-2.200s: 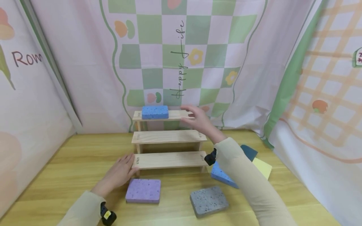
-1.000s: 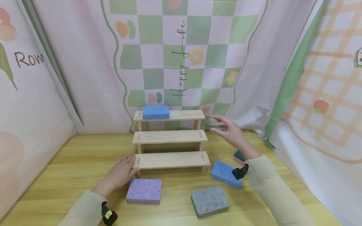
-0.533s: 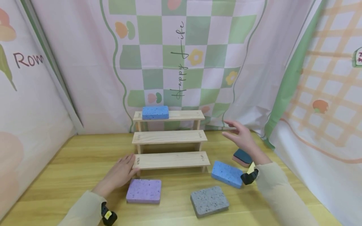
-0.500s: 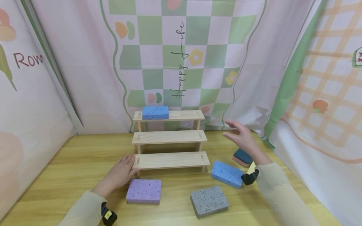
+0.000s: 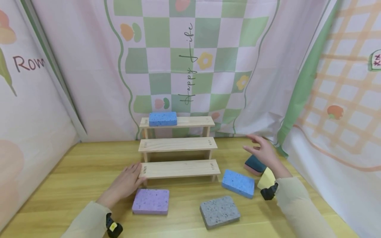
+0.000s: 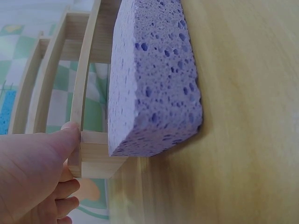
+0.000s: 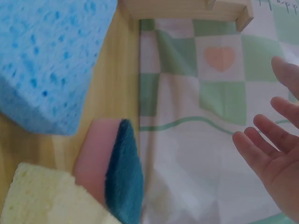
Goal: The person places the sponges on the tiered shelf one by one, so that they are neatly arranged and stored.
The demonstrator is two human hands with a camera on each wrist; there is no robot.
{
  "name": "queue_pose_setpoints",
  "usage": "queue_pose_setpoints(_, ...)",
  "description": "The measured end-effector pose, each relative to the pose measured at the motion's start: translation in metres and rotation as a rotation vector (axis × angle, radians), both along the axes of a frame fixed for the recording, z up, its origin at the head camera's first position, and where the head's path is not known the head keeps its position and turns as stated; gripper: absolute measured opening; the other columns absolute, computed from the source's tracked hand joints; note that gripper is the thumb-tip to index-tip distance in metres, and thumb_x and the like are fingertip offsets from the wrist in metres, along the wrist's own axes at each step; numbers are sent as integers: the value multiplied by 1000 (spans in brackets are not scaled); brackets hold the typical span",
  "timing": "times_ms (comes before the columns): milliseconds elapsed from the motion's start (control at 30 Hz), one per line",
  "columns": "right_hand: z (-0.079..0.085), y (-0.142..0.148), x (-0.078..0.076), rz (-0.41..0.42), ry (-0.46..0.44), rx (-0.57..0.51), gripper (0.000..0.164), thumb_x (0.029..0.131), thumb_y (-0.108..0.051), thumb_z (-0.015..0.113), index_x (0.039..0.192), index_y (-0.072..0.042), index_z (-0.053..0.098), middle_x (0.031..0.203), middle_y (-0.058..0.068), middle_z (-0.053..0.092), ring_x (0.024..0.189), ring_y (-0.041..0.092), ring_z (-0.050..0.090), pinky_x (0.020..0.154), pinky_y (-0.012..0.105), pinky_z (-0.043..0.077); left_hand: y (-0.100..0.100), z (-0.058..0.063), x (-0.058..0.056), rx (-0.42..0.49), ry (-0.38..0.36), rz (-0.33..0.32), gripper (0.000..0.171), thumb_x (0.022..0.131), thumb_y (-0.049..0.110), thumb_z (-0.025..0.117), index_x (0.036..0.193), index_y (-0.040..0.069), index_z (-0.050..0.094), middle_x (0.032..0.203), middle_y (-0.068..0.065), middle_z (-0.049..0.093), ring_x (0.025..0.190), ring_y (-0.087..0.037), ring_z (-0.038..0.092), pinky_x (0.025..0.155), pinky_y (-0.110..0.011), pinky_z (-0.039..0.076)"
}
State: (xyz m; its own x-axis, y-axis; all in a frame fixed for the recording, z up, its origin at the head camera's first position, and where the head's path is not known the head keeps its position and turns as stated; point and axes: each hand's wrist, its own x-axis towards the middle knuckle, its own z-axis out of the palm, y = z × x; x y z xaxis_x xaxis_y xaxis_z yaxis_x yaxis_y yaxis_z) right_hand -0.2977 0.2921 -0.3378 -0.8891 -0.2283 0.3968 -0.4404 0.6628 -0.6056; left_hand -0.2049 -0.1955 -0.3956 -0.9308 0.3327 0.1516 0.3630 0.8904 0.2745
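Fingers (image 7: 252,149) of the right hand (image 5: 263,152) are spread apart in the air, holding nothing; those of the left hand (image 5: 125,181) are clamped on the lowest step of the wooden rack (image 5: 178,144), thumb against the board's edge, the others curled past its end. Below the right fingers lies a pink-and-teal sponge (image 5: 255,164); nearer the person, a yellow sponge (image 5: 267,179) (partly covered by the wrist); toward the rack, a blue sponge (image 5: 238,183). Just on the person's side of the left fingers sits a purple sponge (image 5: 150,201), with a gray sponge (image 5: 219,212) well to their right. Beyond them, on the top step, rests another blue sponge (image 5: 162,119).
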Motion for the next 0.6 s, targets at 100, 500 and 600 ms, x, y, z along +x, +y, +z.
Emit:
queue_pose_setpoints(100, -6, 7, 0, -25, -32, 34, 58, 90, -25, 62, 132, 9, 41, 130, 29, 41, 116, 45, 39, 88, 53, 43, 0, 0, 0, 0, 4, -1, 59, 98, 27, 46, 134, -17, 31, 139, -31, 30, 128, -45, 27, 104, -55, 19)
queue_pose_setpoints(500, -24, 23, 5, -98, -109, 124, 59, 90, -26, 62, 131, 10, 40, 129, 33, 40, 114, 50, 40, 90, 56, 38, 1, 0, 0, -2, 18, -3, 58, 97, 26, 47, 133, -17, 32, 138, -32, 31, 127, -45, 28, 104, -55, 20)
queue_pose_setpoints(600, -30, 28, 4, -111, -142, 141, 63, 90, -33, 60, 132, 10, 40, 130, 33, 40, 115, 50, 38, 91, 57, 36, 0, 0, 0, -6, 20, -4, 58, 97, 26, 47, 133, -17, 32, 138, -32, 32, 127, -45, 29, 104, -55, 20)
